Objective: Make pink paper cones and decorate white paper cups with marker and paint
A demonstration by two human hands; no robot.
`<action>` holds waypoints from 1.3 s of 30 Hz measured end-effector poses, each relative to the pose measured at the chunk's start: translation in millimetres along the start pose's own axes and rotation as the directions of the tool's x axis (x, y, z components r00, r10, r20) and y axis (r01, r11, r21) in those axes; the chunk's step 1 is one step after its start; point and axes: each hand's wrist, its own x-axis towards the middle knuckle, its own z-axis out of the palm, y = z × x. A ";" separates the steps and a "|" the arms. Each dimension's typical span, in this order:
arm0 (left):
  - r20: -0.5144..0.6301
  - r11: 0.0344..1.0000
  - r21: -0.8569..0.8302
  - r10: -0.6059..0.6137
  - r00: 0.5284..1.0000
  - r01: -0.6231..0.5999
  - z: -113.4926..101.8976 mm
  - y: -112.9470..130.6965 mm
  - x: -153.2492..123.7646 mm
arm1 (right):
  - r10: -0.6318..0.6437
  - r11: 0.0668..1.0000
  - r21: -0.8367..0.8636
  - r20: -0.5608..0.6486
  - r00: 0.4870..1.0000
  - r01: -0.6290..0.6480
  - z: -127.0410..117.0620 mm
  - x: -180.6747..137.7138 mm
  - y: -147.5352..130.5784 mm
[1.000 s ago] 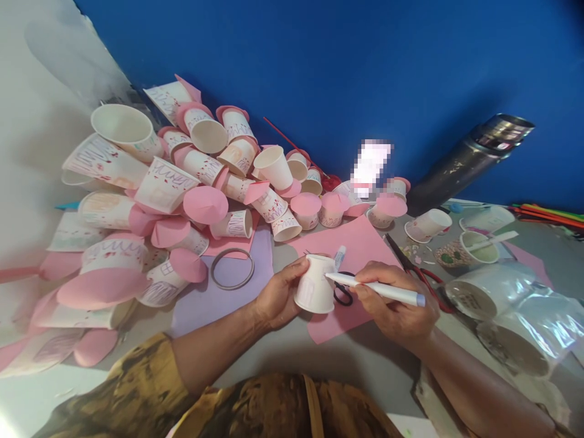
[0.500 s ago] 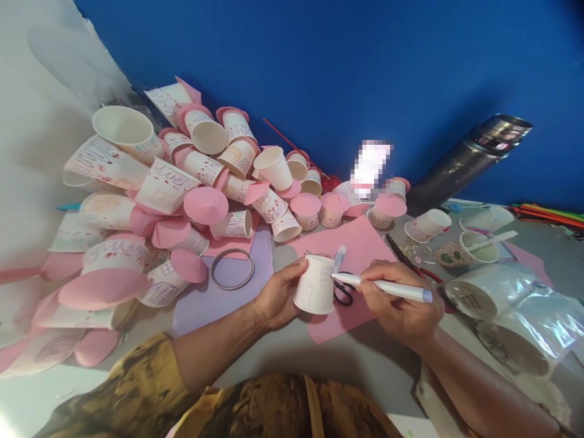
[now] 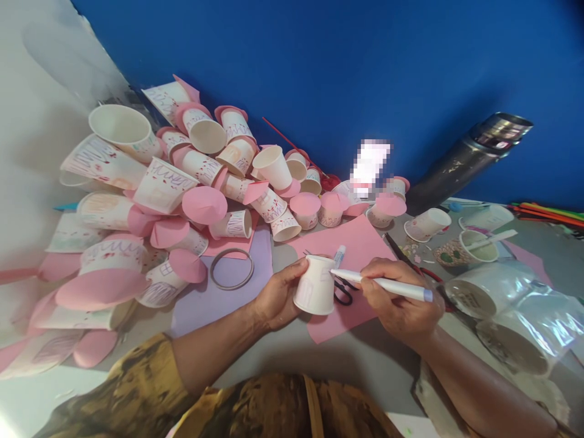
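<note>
My left hand (image 3: pixel 281 296) holds a white paper cup (image 3: pixel 314 289) upside down, thumb on its side and the other fingers behind it. Faint purple lines mark the cup's wall. In my right hand (image 3: pixel 404 298) is a white felt-tip marker (image 3: pixel 387 286), its tip at the cup's upper right side. Under both lies a sheet of pink paper (image 3: pixel 351 237). Dark-handled scissors (image 3: pixel 343 294) rest on that sheet, partly hidden by the cup. The light cap end of another pen (image 3: pixel 340 253) shows just behind the cup.
Paper cups with pink paper tops (image 3: pixel 205 205) are piled at the left. A grey ring (image 3: pixel 232 268) lies on purple paper (image 3: pixel 196 313). To the right are a dark flask (image 3: pixel 460 161), red-handled scissors (image 3: pixel 429 275) and plastic-wrapped cups (image 3: pixel 515 310).
The marker's tip has shifted slightly up and left along the cup, and a little more purple line shows there. My left hand keeps the cup nearly still.
</note>
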 end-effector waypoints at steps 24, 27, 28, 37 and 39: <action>0.060 1.000 0.005 -0.010 0.998 0.009 -5.0 -2.1 2.7 | 0.005 1.000 0.000 0.030 1.000 -0.005 -0.2 2.0 -2.6; 0.049 1.000 -0.022 -0.021 0.999 0.022 -4.3 -1.9 2.4 | -0.013 1.000 0.010 -0.013 1.000 0.013 -1.3 1.1 -0.8; 0.042 0.999 -0.029 -0.021 0.999 0.022 -3.9 -1.9 2.4 | -0.018 1.000 0.010 -0.015 1.000 0.018 -1.5 1.5 -0.7; 0.061 1.000 -0.011 -0.015 0.998 0.015 -4.5 -2.3 3.2 | -0.018 0.999 -0.051 0.035 0.999 0.019 0.4 6.2 -7.1; 0.081 1.000 -0.011 -0.017 0.997 0.018 -5.2 -2.0 3.3 | -0.023 0.999 -0.043 0.023 0.999 0.024 -0.7 5.0 -5.7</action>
